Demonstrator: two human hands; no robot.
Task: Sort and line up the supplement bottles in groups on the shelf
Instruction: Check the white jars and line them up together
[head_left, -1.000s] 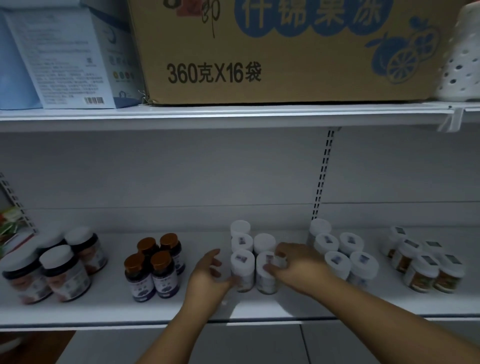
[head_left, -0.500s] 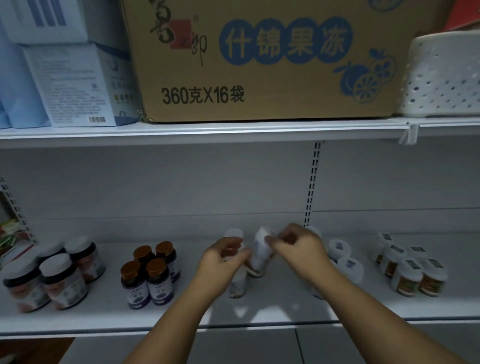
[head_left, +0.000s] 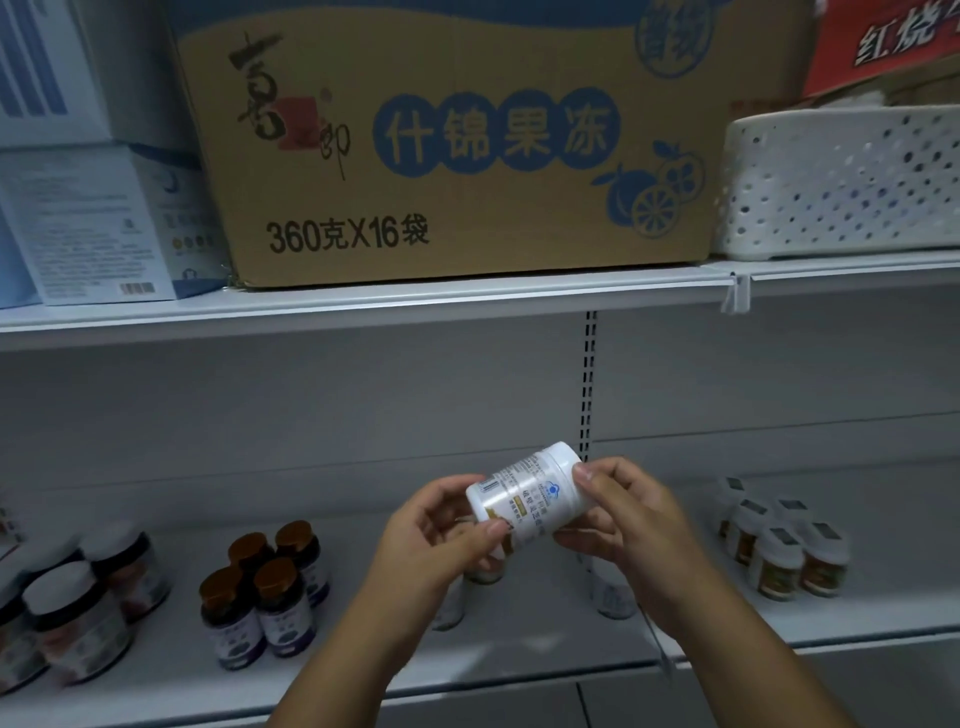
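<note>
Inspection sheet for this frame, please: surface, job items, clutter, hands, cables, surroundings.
Surface: white lower shelf, dimly lit.
Job's things: white bottle lifted off the shelf, tilted; brown-capped bottles, dark jars and amber bottles stand in separate groups.
Clutter: nothing seen.
Hands: left hand and right hand both grip the white bottle.
Cables: nothing seen.
Surroundings: cardboard carton, perforated white basket on the upper shelf.

A second ago both hands were down among the white-capped bottles on the shelf. Now the left hand (head_left: 441, 540) and right hand (head_left: 628, 525) hold one white plastic supplement bottle (head_left: 530, 493) lifted clear of the white metal shelf (head_left: 171, 675), tilted with its cap up-right.
</note>
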